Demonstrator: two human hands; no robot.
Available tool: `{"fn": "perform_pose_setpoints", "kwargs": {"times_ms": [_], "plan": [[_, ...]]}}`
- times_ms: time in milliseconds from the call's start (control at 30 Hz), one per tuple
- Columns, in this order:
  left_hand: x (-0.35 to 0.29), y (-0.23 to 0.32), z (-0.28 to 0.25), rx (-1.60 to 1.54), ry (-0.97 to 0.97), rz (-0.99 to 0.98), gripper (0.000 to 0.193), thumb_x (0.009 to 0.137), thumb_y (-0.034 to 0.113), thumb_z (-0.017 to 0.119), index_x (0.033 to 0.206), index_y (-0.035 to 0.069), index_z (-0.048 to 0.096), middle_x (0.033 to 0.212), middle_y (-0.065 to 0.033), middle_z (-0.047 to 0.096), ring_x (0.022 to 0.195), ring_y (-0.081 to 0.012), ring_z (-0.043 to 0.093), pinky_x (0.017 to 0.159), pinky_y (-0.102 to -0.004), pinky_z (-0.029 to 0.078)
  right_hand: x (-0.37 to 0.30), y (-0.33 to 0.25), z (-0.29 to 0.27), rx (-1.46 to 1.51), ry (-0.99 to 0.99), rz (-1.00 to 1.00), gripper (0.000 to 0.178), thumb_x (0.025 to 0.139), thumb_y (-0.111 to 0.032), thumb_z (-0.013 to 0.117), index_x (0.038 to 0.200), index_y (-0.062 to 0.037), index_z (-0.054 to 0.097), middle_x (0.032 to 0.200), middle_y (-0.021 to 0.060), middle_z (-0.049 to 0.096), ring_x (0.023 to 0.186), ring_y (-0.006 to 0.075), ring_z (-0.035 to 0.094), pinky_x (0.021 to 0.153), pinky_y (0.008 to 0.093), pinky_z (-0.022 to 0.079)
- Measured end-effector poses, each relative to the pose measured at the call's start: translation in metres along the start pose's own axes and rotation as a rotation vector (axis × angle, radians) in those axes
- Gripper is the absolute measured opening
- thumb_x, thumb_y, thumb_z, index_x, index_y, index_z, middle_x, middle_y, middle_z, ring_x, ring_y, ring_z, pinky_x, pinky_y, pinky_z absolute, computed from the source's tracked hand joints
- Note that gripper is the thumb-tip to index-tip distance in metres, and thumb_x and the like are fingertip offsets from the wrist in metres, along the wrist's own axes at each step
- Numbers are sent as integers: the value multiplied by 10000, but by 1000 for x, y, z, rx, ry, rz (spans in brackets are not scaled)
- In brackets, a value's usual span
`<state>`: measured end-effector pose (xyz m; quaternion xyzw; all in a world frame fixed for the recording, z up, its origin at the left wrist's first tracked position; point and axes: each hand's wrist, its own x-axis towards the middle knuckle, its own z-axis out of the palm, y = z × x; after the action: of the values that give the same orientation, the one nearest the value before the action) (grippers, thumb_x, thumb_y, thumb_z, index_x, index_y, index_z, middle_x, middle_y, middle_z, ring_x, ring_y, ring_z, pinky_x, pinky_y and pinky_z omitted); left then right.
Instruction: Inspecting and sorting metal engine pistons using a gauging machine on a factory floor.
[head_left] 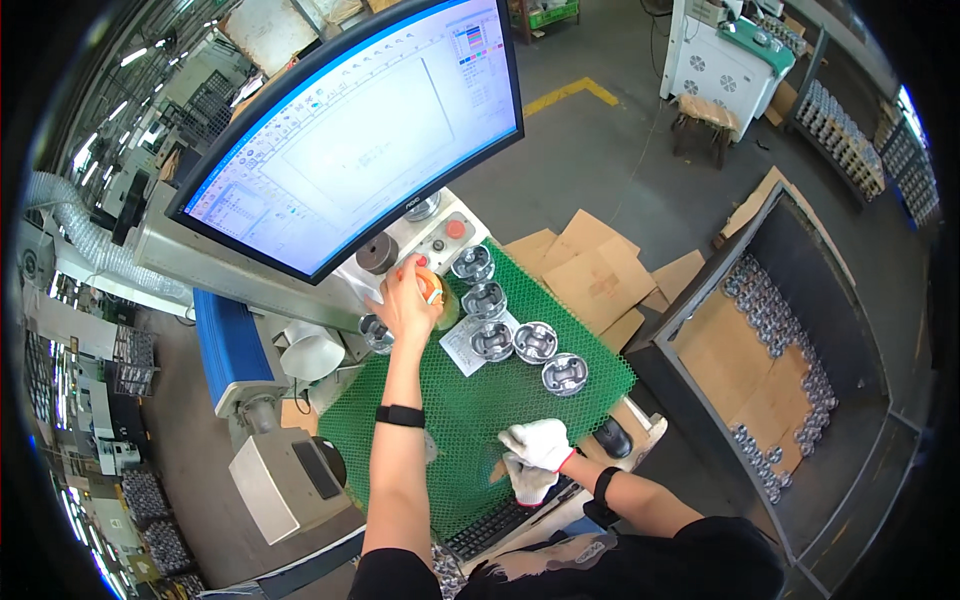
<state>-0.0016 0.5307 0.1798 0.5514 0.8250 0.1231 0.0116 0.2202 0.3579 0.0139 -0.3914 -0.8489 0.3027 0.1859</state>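
Observation:
My bare left hand (405, 305) reaches to the far side of the green mesh mat (400, 430). Its fingers are closed about a greenish bottle (447, 312) with an orange and white top; the far fingertips are partly hidden. In a white work glove, my right hand (542, 444) rests above the mat's near right part, closed on a second, loose white glove (531, 484). Several metal pistons (535, 342) stand on the mat right of the bottle, one partly over a printed sheet (460, 352). Another piston (376, 333) is left of my left hand.
A monitor (360, 130) overhangs the far side, near a panel with a red button (456, 229). A keyboard (495, 528) and mouse (612, 437) lie at the near edge. At right, a dark bin (850, 400) holds many pistons. Flattened cardboard (600, 270) lies beyond the mat.

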Motion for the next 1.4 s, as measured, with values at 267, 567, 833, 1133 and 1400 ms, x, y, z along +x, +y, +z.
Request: {"fn": "perform_pose_setpoints", "kwargs": {"times_ms": [267,567,833,1133,1400], "plan": [[-6,-13,17,-7,98,-2,865,572,156,879,1332,238,473,1420,-78,389,1349,-300,358,1052,-655,257,-1,-4,-9,-101,-68,-102,230,855,-408,554,894,-196,631,621,63,593,535,266,604,446,416,444],[-213,-16,9,-649,-40,258,568,759,154,727,1263,23,499,1304,-214,490,1238,-392,456,1065,-430,354,3,-16,-8,-72,-103,124,430,924,-476,482,702,-120,574,648,138,604,612,335,624,541,441,470],[-466,-123,25,-1308,-550,-751,632,932,246,632,1446,25,339,1430,-147,451,1268,-250,478,1052,-362,391,-26,-60,-23,752,278,614,405,899,-362,626,886,38,691,718,124,673,649,162,634,618,322,490],[-589,-159,21,-2090,-688,-994,432,995,303,518,1286,-11,462,1316,-216,513,1228,-333,508,1058,-432,423,-175,-210,19,1025,347,597,270,910,-275,648,824,-22,684,725,35,674,652,94,611,558,280,484],[-627,-186,12,-1896,-838,-879,189,924,233,623,1056,101,655,997,-15,673,944,-180,605,832,-356,486,-276,-262,-29,653,227,390,451,904,-497,587,832,-57,657,641,99,585,587,174,566,574,329,459]]}}
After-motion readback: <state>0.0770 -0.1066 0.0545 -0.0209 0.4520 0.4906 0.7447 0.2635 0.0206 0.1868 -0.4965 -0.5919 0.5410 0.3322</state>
